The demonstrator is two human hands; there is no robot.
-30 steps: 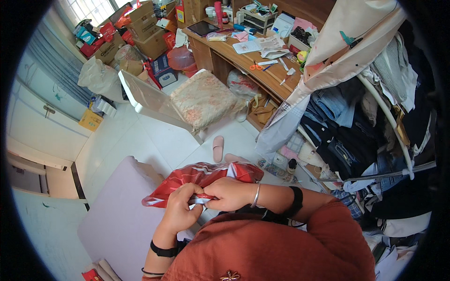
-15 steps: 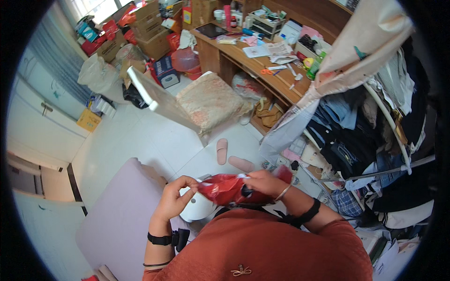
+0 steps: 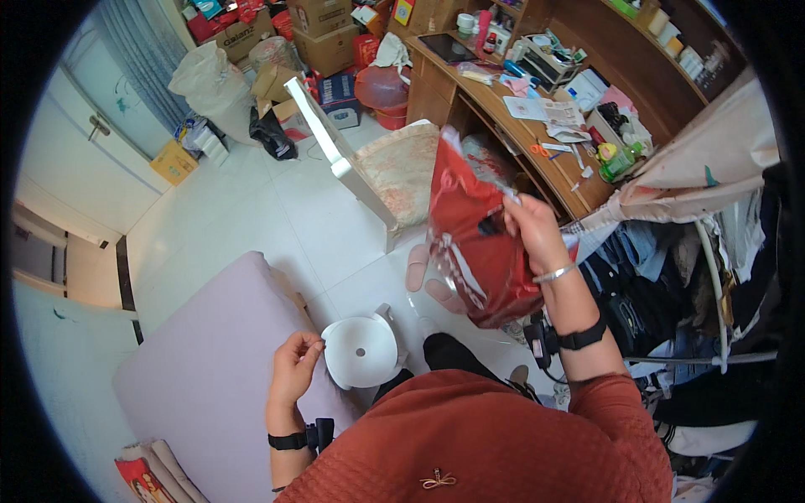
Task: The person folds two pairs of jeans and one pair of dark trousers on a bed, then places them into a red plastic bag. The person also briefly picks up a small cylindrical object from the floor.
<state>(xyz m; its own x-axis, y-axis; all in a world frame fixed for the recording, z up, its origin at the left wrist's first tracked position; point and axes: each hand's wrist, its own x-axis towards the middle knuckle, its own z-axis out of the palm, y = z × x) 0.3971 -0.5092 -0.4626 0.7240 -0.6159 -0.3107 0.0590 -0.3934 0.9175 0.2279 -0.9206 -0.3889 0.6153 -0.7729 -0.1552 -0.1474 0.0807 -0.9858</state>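
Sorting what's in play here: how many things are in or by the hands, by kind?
Red plastic bag, held up in right hand: 1
White round plastic stool, beside left hand: 1
Pink slippers on floor: 2
Total: 4

Glossy, crinkled red plastic bag [image 3: 475, 239]; smooth white plastic stool [image 3: 362, 353]; wooden desk [image 3: 503, 126].
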